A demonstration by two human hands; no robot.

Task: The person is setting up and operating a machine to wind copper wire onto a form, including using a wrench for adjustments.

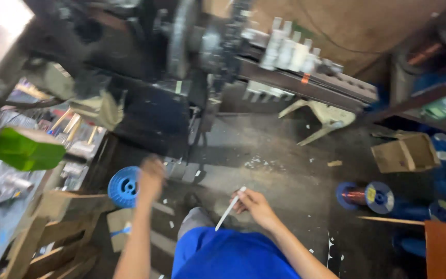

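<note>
1 thin white strip [230, 208] is pinched between the fingers of the right hand [254, 204], above the floor and just over a knee clothed in blue [231, 256]; its upper end is at the fingertips and it slants down toward the left. The left hand [151, 174] is blurred, stretched out beside 1 blue empty spool [123, 186] lying on its side; whether its fingers are spread or closed cannot be told, and nothing is seen held in it.

1 second spool [365, 196], wound with copper-coloured wire and capped by blue flanges with a round yellow label on the near end, is lying well apart on the right. 1 open brown cardboard box [405, 152] is seen beyond it; its contents cannot be made out. 1 smaller brown carton [118, 228] with a blue band is set below the empty spool, beside wooden slats [47, 237].

Small white scraps [263, 164] are scattered over the dark floor [285, 175]. On the dark machine [202, 57] at the top, about 6 white cylindrical pieces [289, 50] are stood in a row on its rail. 1 green bag [24, 151] is seen at the left.
</note>
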